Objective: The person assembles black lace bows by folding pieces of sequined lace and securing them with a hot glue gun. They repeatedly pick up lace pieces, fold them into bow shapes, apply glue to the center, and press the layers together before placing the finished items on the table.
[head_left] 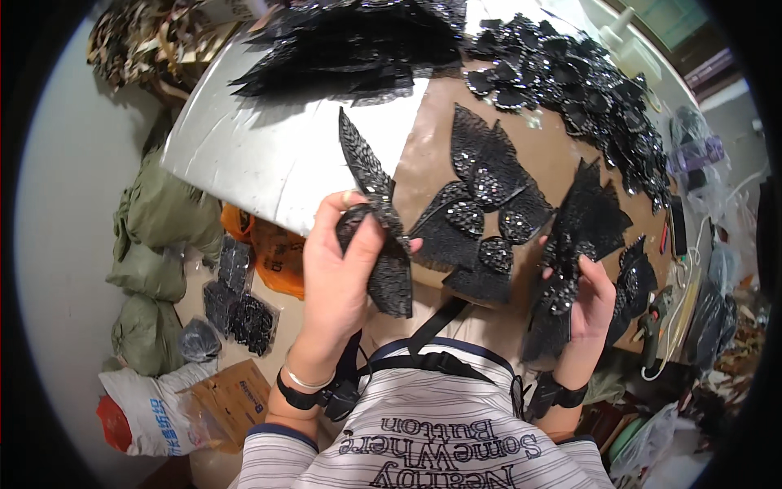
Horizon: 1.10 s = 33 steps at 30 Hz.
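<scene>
My left hand (346,253) pinches a black textured appliqué (376,191), its long pointed tip rising away from me and its wide end hanging below the fingers. Off to the right, my right hand (590,301) grips another black appliqué (582,216), with sheer leaf-like layers and sparkling stones. Between the hands lies a larger black appliqué (489,200) of overlapping petals with shiny sequined parts, flat on the brown table surface (432,122). Beyond my right hand, one more black appliqué (634,277) rests at the table's near right edge.
A stack of black sheer pieces (358,49) covers the far side. Glittering black petals (570,90) are heaped at far right. A glue gun (652,326) and white cord (684,301) sit by the right edge. Green sacks (155,236) and an orange bag (277,257) stand left.
</scene>
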### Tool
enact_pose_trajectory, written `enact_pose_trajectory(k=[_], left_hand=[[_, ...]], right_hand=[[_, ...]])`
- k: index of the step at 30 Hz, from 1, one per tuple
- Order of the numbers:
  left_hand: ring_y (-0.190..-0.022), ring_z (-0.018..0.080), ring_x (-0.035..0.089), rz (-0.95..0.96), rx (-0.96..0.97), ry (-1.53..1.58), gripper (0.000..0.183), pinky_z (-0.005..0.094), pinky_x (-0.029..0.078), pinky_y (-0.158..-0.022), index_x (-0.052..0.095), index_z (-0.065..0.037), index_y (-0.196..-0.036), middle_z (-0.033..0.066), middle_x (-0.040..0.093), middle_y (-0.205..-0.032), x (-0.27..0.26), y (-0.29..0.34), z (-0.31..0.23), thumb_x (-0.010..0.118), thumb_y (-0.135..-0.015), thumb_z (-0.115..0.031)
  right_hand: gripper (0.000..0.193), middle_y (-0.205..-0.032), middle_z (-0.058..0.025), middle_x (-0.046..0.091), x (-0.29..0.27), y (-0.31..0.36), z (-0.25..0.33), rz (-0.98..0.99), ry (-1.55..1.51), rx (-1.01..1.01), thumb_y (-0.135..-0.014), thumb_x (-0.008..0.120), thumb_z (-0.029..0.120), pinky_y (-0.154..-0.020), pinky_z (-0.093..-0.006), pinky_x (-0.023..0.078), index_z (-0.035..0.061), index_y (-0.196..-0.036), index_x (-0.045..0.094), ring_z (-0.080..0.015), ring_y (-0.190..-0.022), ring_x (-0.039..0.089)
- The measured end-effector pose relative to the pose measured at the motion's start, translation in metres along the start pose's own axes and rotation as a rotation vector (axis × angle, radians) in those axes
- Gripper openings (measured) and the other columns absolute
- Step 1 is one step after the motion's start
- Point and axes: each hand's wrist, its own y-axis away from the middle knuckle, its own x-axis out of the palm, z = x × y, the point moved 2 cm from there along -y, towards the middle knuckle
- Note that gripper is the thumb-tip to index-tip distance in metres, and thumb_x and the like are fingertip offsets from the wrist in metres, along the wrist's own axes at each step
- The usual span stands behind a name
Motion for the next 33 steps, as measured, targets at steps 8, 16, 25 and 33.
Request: enact_pose_trajectory(k=[8,16,25,33], left_hand=[[-0.085,0.0120,0.063,0.101,0.104,0.024,0.058,0.0314,0.058,-0.076,0.031,-0.003,-0.137,0.0053,0.060,-0.104,0.025,-0.004,-0.001,0.061,-0.092,-0.024],[-0.091,0.0122,0.061,0.035,0.259,-0.152,0.072,0.0268,0.051,-0.081,0.016,-0.007,-0.148,0.0055,0.057,-0.111,0.013,0.000,0.009,0.061,-0.092,-0.016],[-0.089,0.0101,0.057,-0.056,0.527,-0.434,0.077,0.0293,0.051,-0.084,0.007,-0.018,-0.152,0.0007,0.056,-0.103,0.007,0.001,-0.013,0.055,-0.092,-0.008],[-0.115,0.0143,0.044,-0.294,0.772,-0.714,0.048,0.0270,0.037,-0.097,0.038,-0.004,-0.135,0.0100,0.035,-0.140,-0.052,0.011,-0.036,0.056,-0.090,-0.004]], right_hand=[[0.026,-0.097,-0.0084,0.068,-0.003,-0.019,0.011,-0.039,0.327,0.093,-0.081,0.062,0.005,-0.082,-0.0297,0.051,-0.0051,-0.106,0.062,-0.0156,-0.089,0.065],[0.035,-0.098,-0.0164,0.066,-0.009,-0.005,0.013,-0.085,0.293,0.022,-0.082,0.059,0.009,-0.069,-0.0368,0.059,-0.0081,-0.112,0.056,-0.0253,-0.077,0.068],[0.029,-0.099,-0.0043,0.066,0.009,-0.045,0.014,-0.103,0.544,-0.023,-0.084,0.066,0.008,-0.080,-0.0271,0.049,-0.0016,-0.111,0.060,-0.0113,-0.086,0.061],[0.032,-0.104,-0.0096,0.067,0.062,-0.043,0.059,-0.084,0.753,-0.293,-0.083,0.065,0.007,-0.086,-0.0297,0.050,-0.0047,-0.112,0.060,-0.0168,-0.092,0.065]])
